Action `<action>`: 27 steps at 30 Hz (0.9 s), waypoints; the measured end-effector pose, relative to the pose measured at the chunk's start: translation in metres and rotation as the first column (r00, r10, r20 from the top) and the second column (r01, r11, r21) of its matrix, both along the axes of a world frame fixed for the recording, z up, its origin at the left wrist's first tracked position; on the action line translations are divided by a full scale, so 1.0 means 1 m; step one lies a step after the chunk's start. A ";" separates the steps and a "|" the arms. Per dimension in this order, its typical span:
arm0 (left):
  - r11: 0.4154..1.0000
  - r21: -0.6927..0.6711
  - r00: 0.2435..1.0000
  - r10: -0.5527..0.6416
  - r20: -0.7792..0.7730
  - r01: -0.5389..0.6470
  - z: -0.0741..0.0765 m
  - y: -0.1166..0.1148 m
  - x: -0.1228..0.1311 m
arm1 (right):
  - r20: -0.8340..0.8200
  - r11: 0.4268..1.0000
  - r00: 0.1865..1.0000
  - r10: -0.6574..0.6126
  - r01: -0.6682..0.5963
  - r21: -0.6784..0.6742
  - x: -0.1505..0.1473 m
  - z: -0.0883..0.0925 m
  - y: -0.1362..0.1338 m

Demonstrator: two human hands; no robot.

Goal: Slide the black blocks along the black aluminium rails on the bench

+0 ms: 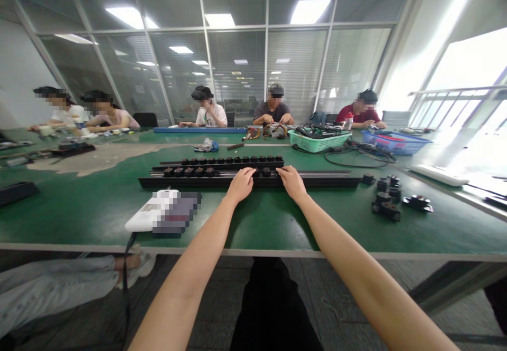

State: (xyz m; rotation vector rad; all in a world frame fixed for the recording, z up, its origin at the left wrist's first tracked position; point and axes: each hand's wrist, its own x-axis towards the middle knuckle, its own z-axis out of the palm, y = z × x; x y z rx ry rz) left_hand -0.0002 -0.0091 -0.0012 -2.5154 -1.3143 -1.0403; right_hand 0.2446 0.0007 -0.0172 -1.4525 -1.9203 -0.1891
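1. Head view: the left hand (pixel 241 185) and right hand (pixel 291 182) rest side by side, palms down, fingers together, on a black rail (pixel 317 182); neither pinches. Black fittings (pixel 198 171) line the rail.
2. The green table (pixel 91 219) spreads around it, holding black blocks (pixel 386 203) rightward and a pixelated white item (pixel 162 211) leftward.
3. Green surface separates the rail from the near table edge (pixel 356 254).

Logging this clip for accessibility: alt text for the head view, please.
The left hand and right hand rest on a long black rail holding rows of small black parts on a green workbench. Five co-workers sit farther along, near a green plastic basket.
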 end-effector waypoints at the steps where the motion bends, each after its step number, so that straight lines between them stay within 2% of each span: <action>1: 1.000 -0.001 1.000 0.000 0.002 0.000 0.000 0.000 0.000 | 0.003 1.000 1.000 -0.002 0.002 0.000 0.000 0.001 -0.001; 8: 1.000 0.000 1.000 0.002 0.000 -0.002 0.000 0.000 0.000 | -0.016 1.000 1.000 -0.018 0.018 -0.012 -0.004 0.004 -0.007; 15: 1.000 0.009 1.000 -0.002 -0.011 0.002 0.000 0.000 0.000 | -0.076 0.996 0.993 -0.093 0.093 -0.002 -0.008 0.000 -0.005; 27: 1.000 0.005 1.000 0.010 -0.027 -0.010 0.001 0.001 0.001 | -0.107 0.995 0.990 -0.091 0.096 0.041 0.000 -0.004 0.002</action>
